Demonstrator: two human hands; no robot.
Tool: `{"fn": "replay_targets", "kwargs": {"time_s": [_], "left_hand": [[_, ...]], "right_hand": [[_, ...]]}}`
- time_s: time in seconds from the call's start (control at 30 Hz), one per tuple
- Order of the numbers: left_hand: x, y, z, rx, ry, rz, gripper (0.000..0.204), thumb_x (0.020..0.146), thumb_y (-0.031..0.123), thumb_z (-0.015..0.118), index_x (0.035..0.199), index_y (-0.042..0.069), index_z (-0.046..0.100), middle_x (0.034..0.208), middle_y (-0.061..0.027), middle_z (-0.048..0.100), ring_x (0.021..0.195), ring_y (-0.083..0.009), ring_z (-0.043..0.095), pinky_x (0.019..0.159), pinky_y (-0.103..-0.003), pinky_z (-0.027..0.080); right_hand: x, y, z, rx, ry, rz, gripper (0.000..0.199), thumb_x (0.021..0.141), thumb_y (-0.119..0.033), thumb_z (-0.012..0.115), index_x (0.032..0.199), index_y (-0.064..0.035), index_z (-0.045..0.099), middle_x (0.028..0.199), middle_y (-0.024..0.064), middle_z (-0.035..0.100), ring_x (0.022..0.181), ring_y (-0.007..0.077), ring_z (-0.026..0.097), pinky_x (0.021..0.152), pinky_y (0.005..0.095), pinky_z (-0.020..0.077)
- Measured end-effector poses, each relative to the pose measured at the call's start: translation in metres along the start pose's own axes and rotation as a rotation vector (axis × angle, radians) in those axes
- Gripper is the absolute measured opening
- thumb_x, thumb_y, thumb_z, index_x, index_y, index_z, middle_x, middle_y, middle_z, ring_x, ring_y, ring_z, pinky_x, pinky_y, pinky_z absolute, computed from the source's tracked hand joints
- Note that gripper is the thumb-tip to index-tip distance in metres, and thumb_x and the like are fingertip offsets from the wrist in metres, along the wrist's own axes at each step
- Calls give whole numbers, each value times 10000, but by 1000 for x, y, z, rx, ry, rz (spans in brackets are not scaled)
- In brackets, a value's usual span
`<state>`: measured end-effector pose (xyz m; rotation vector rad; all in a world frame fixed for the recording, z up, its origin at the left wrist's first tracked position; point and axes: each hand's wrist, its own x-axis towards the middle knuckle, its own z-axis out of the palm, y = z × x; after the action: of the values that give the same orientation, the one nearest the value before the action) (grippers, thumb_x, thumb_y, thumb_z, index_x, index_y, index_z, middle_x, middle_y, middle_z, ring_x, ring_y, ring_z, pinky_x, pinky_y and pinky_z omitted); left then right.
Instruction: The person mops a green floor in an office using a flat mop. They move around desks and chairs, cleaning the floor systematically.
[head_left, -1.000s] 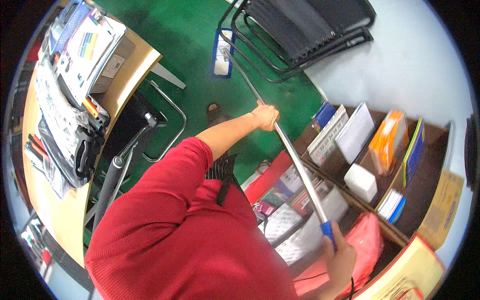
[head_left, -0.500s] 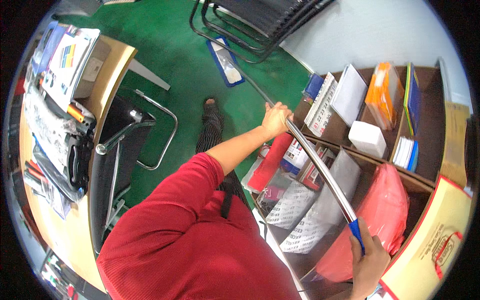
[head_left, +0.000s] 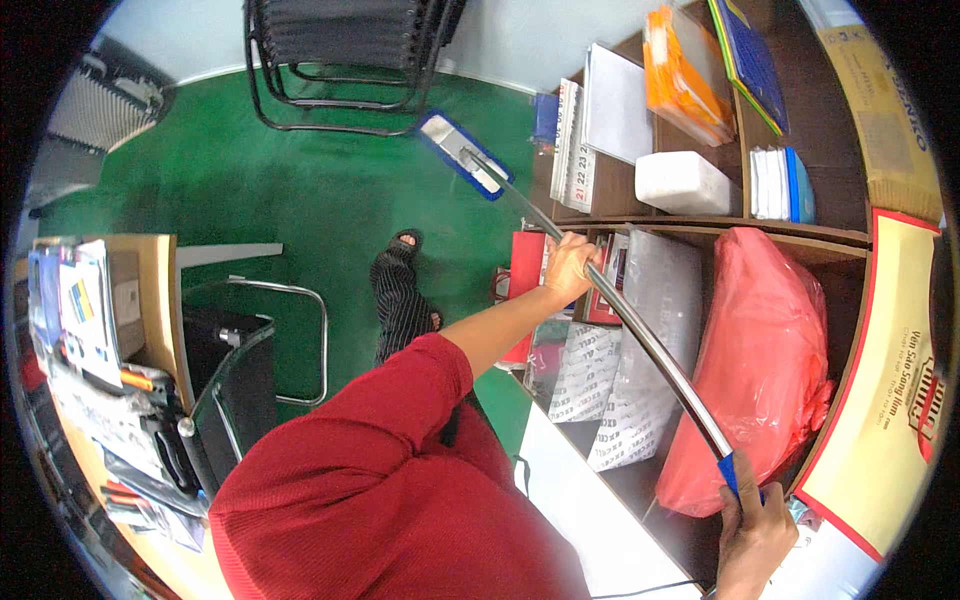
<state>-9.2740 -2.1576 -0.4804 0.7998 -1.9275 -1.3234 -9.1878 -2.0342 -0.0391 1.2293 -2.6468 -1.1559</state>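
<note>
I hold a flat mop with both hands. Its blue and white mop head lies on the green floor, close to the foot of the wooden shelf. The long metal handle runs diagonally down to the right. My left hand, on an arm in a red sleeve, grips the handle about halfway up. My right hand is closed on the blue grip at the handle's upper end, in front of the shelf.
A black folding chair stands past the mop head. The wooden shelf holds a red plastic bag, a white box, orange packs and papers. My foot is on the floor. A cluttered desk and a black chair are at left.
The mop head has slid over the green floor away from the black chair's legs toward the shelf. My view has turned toward the shelf. Both hands keep their hold.
</note>
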Motion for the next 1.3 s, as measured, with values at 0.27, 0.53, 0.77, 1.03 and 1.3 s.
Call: {"fn": "replay_targets", "kwargs": {"time_s": [0.27, 0.53, 0.77, 1.03, 1.3], "left_hand": [[72, -46, -4, 147, -661, 220, 201, 604, 233, 668, 735, 83, 643, 818, -144, 622, 912, -334, 581, 750, -613, 408], [118, -43, 16, 266, -1130, 243, 188, 654, 252, 639, 747, 91, 668, 828, -176, 637, 832, -347, 628, 732, -706, 352], [141, -34, -49, 317, -1063, 196, 192, 642, 171, 615, 809, 83, 654, 849, -153, 608, 893, -342, 603, 804, -716, 333], [139, -53, -85, 463, -1094, 149, 169, 626, 220, 651, 740, 97, 631, 797, -81, 591, 938, -270, 565, 804, -643, 348], [101, -69, -109, 445, -903, 199, 140, 613, 188, 632, 701, 81, 615, 775, -57, 580, 924, -276, 554, 791, -637, 360]], "right_hand": [[30, -13, 33, 282, -82, 102, 432, 728, -191, 693, 1152, -192, 607, 576, 128, 504, 486, 312, 545, 478, 415, 424], [76, -7, -17, 610, -297, 315, 289, 823, -177, 638, 1107, -125, 634, 777, 127, 663, 681, 252, 661, 592, 308, 509], [101, -3, -34, 773, -281, 298, 288, 793, -95, 664, 1080, -94, 645, 814, 144, 671, 686, 209, 668, 599, 292, 510], [95, -19, -12, 884, -171, 244, 367, 715, -114, 708, 1077, -101, 648, 630, 153, 593, 521, 261, 588, 515, 353, 460], [69, -30, 30, 751, -245, 174, 438, 702, -198, 725, 1126, -206, 618, 533, 77, 518, 437, 238, 536, 438, 351, 421]]}}
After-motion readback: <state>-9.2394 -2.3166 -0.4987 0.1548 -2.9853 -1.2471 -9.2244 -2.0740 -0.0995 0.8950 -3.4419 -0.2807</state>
